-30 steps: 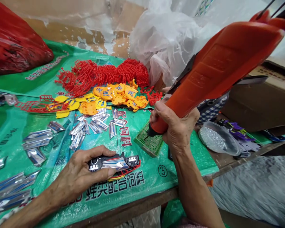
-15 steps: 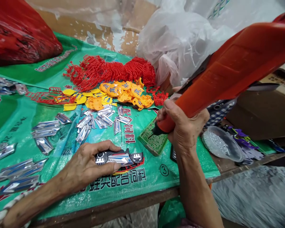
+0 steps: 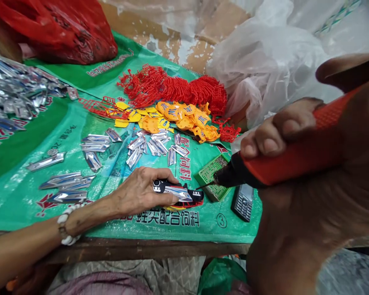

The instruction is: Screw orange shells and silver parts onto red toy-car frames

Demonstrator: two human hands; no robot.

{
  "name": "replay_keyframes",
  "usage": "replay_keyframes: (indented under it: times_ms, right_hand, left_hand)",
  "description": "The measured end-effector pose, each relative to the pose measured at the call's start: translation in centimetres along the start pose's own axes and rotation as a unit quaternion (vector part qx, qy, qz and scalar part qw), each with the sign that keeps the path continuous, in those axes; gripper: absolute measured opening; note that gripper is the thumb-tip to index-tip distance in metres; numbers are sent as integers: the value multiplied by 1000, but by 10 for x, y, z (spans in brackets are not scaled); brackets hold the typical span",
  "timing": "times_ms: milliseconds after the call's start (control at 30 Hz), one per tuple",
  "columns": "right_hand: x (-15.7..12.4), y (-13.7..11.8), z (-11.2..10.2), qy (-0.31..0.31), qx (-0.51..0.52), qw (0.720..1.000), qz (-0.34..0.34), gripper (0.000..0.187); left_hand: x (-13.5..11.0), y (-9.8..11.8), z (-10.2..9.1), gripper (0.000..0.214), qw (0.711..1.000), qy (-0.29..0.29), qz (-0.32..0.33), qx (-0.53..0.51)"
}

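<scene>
My left hand (image 3: pixel 147 190) grips a small toy car body (image 3: pixel 184 194) against the green sheet, thumb and fingers closed on its near and far sides. The body is black and silver with red and yellow edges below. Wrapped round a red electric screwdriver (image 3: pixel 298 143), my right hand (image 3: pixel 313 184) holds it slanting down to the left. The thin bit's tip is at the right end of the car body; whether it touches a screw cannot be made out. Just behind the bit lies a green screw tray (image 3: pixel 213 174) with many small holes.
Red plastic frames (image 3: pixel 175 88), yellow-orange shells (image 3: pixel 184 116) and silver strips (image 3: pixel 153 143) lie in piles behind my left hand. A keypad phone (image 3: pixel 243 203) is right of the tray. Red (image 3: pixel 64 32) and clear plastic bags (image 3: pixel 270 65) stand at the back. The table edge (image 3: pixel 141 248) runs in front.
The screwdriver has swung from over the screw tray to the right end of the car body, and my right hand now looms closer. My left hand keeps its grip. The view has shifted left.
</scene>
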State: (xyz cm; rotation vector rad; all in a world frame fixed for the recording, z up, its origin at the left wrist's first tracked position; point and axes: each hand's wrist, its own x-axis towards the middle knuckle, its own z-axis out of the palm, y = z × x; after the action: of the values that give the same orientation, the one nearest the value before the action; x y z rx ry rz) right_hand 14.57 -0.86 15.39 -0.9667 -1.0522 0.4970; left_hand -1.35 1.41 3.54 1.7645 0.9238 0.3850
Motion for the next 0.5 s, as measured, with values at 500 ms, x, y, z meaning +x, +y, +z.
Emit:
replay_keyframes:
  times_ms: [500]
  right_hand:
    - [-14,11,5,-37,-3,999,21,5]
  left_hand:
    - [0,2,1,32,1000,9,12,-10]
